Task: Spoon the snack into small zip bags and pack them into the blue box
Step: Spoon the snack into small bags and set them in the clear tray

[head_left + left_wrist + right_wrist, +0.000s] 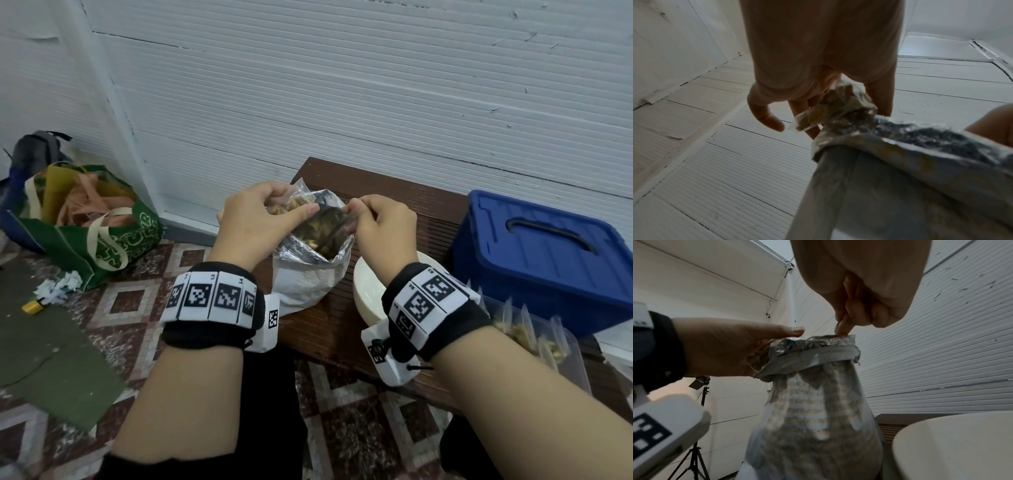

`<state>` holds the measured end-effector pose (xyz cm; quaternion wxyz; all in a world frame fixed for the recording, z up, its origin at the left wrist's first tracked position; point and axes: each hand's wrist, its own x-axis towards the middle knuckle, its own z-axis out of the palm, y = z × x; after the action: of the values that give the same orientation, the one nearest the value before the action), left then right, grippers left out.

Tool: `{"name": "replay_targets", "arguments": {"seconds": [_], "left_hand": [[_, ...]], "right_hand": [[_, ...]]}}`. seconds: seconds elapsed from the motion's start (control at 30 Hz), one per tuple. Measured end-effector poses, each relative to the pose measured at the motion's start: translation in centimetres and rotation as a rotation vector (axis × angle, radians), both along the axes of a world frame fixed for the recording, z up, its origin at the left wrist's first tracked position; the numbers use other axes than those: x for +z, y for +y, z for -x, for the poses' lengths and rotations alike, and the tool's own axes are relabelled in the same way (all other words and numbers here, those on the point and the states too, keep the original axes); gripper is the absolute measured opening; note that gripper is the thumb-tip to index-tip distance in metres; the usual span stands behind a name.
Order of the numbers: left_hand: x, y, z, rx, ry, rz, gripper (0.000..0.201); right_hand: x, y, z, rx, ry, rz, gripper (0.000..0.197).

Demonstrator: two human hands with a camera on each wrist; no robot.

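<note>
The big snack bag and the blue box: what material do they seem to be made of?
Snack bag: probably foil-lined plastic film; its rolled-down mouth is shiny, crinkled silver inside, with a pale printed outside. Blue box: looks like moulded hard plastic, with a smooth, slightly glossy lid, raised ribs and a recessed handle.

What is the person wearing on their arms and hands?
Both hands are bare, no gloves. The left wrist and right wrist each wear a thick black band. Around each band runs a row of white squares printed with black blocky patterns, like little codes. A small white box with the same kind of pattern hangs under each band; the right one has a black cord.
</note>
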<state>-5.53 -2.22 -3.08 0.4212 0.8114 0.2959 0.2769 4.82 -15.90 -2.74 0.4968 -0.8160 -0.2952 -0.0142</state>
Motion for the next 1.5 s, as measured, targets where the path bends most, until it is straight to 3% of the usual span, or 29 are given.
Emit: {"name": "replay_targets", "arguments": {"seconds": [0.3,0.5,0.83,1.1,1.27,1.5], "left_hand": [[0.8,-0.5,0.5,0.006,-0.015,0.002,0.042],[1.1,0.0,0.9,0.007,0.018,-0.015,0.028],[1.3,-0.3,0.9,-0.045,0.099,-0.041,0.033],[1.0,-0.2,0.6,-0.102,0.131,-0.082,0.041],[1.0,-0.5,0.3,-0.107,0.125,-0.061,0.057],[0.6,-0.5,0.3,-0.086,0.079,-0.043,0.039]], "right_hand": [[1.6,-0.8,-1.5,-0.233,0.102,-0.11,0.026],[3.7,-1.6,-3.1,-0.328,0.092,-0.159,0.027],[7.3,-2.3,-5.1,-0.363,0.047,-0.218,0.028],[6.7,-0.8,-4.7,-0.267,0.087,-0.154,0.029],[6.4,-0.1,-4.5,-0.239,0.117,-0.16,0.029],[6.2,0.0,-4.3,-0.222,0.12,-0.169,0.031]]}}
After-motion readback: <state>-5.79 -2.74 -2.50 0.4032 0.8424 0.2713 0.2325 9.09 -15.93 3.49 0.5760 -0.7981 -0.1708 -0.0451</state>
